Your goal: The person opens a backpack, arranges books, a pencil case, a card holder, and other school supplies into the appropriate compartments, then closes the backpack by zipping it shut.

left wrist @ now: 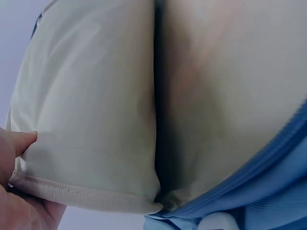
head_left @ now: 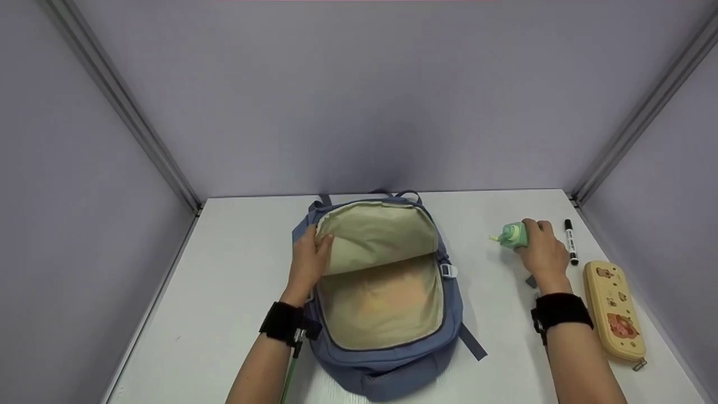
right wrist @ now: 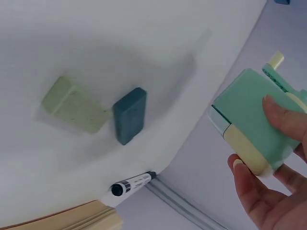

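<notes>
Bare forearms [head_left: 583, 359] wearing black wristbands [head_left: 562, 308] enter from the lower edge, angled away from each other on either side of an opened blue fabric backpack [head_left: 404, 384]. The left hand [head_left: 308, 258] pinches the left edge of its cream-lined flap [head_left: 381, 233], thumb on the lining and fingers behind, holding it folded up from the cavity. The right hand [head_left: 543, 249], back upward, curls around a mint-green and cream boxy crank sharpener [head_left: 513, 235], raised above the white table [head_left: 235, 269], its crank toward the backpack. White tabletop stretches between backpack and sharpener, and left of the backpack to the side edge; a pale grey panel [head_left: 359, 101] stands behind the far edge. Right of the right hand, near the right edge, lie a black-and-white marker [head_left: 571, 241] and a yellow, round-ended zipped case [head_left: 614, 311] with printed pictures. The right wrist view shows a pale green block [right wrist: 72, 105] beside a dark teal rectangular block [right wrist: 130, 115]. Smooth creases cross the lining; ribbed tape binds the flap's edge.
</notes>
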`<action>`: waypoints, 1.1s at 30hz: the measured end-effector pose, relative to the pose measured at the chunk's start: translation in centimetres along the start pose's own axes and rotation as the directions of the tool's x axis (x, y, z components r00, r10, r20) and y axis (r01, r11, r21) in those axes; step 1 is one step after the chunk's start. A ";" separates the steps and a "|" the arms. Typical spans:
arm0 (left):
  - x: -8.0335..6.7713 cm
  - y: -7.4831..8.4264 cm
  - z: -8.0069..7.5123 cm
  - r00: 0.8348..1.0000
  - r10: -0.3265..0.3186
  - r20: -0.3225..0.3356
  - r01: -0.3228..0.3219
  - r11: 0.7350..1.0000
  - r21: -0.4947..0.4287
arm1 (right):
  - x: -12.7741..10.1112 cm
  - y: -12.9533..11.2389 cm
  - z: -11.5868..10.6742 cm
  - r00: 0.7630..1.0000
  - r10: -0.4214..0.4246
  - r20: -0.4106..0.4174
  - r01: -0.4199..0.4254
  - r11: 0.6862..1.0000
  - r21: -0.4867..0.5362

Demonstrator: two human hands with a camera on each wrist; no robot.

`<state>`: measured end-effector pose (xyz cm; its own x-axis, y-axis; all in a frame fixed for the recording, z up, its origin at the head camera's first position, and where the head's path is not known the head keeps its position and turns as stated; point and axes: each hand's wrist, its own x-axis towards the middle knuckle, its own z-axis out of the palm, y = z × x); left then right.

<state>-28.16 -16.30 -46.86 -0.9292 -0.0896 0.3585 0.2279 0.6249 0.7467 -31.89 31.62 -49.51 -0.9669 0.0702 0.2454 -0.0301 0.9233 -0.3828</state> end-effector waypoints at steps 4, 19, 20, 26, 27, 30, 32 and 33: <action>0.7 0.4 -0.4 1.000 0.002 0.006 -0.002 1.000 0.021 | -0.6 -2.2 -0.9 0.999 -0.026 -0.048 0.029 0.998 0.061; 2.9 2.1 -0.9 0.999 -0.002 -0.054 0.004 0.999 0.047 | -3.3 -9.4 -3.4 0.921 -0.364 0.140 0.351 0.930 0.105; 3.0 2.3 -0.9 0.998 0.000 -0.057 0.003 0.999 0.054 | -3.5 -9.8 -3.4 0.906 -0.394 0.154 0.380 0.918 0.112; 3.5 2.8 -0.9 0.997 -0.006 -0.078 0.012 0.997 0.076 | -5.1 -13.1 -1.6 0.826 -0.531 0.191 0.510 0.847 0.150; 3.5 2.8 -0.9 0.997 -0.006 -0.080 0.012 0.997 0.075 | -5.4 -13.7 -1.0 0.814 -0.548 0.191 0.529 0.836 0.147; 3.5 2.7 -0.9 0.997 -0.003 -0.079 0.008 0.998 0.067 | -6.3 -15.6 0.9 0.779 -0.601 0.178 0.592 0.799 0.104; 3.5 2.6 -1.0 0.997 -0.003 -0.072 0.007 0.998 0.059 | -6.9 -16.8 2.3 0.755 -0.641 0.138 0.640 0.766 0.053; 3.4 2.6 -1.0 0.998 -0.003 -0.069 0.007 0.998 0.056 | -7.2 -17.3 3.0 0.743 -0.661 0.110 0.663 0.748 0.022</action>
<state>-30.50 -15.76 -43.18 -0.9079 -0.1446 0.3935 0.2043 0.6670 0.7165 -25.21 14.02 -47.34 -0.7258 -0.5993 0.3376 -0.6690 0.7292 -0.1437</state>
